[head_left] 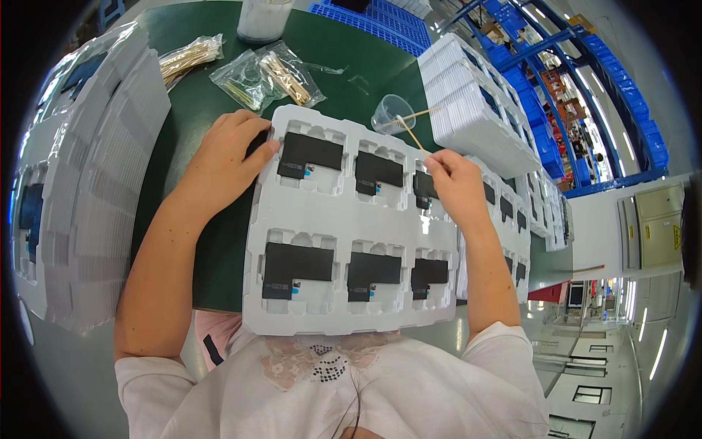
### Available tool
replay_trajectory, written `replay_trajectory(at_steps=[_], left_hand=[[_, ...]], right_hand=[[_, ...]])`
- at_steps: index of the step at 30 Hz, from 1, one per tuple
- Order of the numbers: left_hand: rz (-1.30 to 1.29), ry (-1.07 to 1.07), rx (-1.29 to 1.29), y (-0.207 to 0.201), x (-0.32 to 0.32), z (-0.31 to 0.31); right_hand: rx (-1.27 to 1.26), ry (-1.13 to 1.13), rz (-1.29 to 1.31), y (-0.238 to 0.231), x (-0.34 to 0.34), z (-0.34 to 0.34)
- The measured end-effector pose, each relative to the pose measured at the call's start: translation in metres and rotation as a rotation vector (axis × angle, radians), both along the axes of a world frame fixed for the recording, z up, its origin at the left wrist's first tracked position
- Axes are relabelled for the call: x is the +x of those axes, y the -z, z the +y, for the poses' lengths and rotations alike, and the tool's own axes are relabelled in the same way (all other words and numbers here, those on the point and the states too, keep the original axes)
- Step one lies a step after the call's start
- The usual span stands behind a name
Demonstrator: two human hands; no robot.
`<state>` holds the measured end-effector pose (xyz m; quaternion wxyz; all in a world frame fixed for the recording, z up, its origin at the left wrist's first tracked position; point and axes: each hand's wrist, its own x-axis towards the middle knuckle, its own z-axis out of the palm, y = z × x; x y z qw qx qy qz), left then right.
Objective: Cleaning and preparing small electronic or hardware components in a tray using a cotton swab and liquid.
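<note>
In front of me a white plastic tray (322, 208) holds several flat black L-shaped battery packs (297, 271) in its moulded pockets, each with a small blue spot near its inner corner. My left hand (227, 157) grips the tray's upper left edge, thumb against the rim and fingers bent. Between the thumb and fingers of my right hand (457, 179) is a thin wooden cotton swab (413, 137), pinched above the tray's far right pocket. The swab's far end reaches a small clear plastic cup (393, 115). A second wooden swab (422, 113) leans out of that cup.
Tall stacks of white trays stand at left (102, 168) and far right (475, 102). Another loaded tray (504, 212) lies beside mine. Bagged swabs (285, 77), another swab bundle (191, 58) and a whitish container (263, 20) sit on the green table (344, 55).
</note>
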<state>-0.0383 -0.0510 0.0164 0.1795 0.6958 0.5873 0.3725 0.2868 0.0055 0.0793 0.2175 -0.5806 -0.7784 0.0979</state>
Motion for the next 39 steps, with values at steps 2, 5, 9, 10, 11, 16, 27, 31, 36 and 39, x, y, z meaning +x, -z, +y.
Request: replay_trajectory(at_steps=[2, 5, 9, 10, 11, 16, 27, 31, 36, 39], left_hand=[[0.036, 0.012, 0.017, -0.001, 0.002, -0.001], [0.04, 0.024, 0.052, 0.002, 0.0, 0.002], [0.049, 0.007, 0.049, 0.007, -0.002, 0.003], [0.055, -0.001, 0.036, 0.006, -0.001, 0.003], [0.054, -0.001, 0.034, 0.004, 0.0, 0.003], [0.085, -0.005, 0.022, 0.003, 0.0, -0.001], [0.097, 0.001, 0.009, 0.0, 0.002, -0.001], [0.101, -0.001, 0.011, 0.001, 0.001, 0.0], [0.114, 0.001, 0.021, 0.001, 0.001, 0.0], [0.111, 0.004, 0.033, 0.002, 0.001, 0.0]], right_hand=[[0.203, 0.044, 0.14, -0.003, -0.005, -0.008], [0.01, 0.045, 0.34, -0.027, -0.03, -0.024], [-0.084, -0.222, 0.357, -0.01, -0.051, -0.028], [-0.054, -0.336, 0.25, -0.006, -0.053, -0.028], [-0.106, -0.329, 0.205, -0.007, -0.058, -0.029], [-0.097, -0.381, 0.161, 0.007, -0.072, -0.021], [0.041, -0.473, 0.061, 0.021, -0.075, -0.009], [-0.001, -0.479, 0.032, 0.02, -0.073, -0.014], [0.007, -0.476, 0.005, 0.019, -0.072, -0.014], [0.045, -0.448, 0.014, 0.022, -0.075, -0.009]])
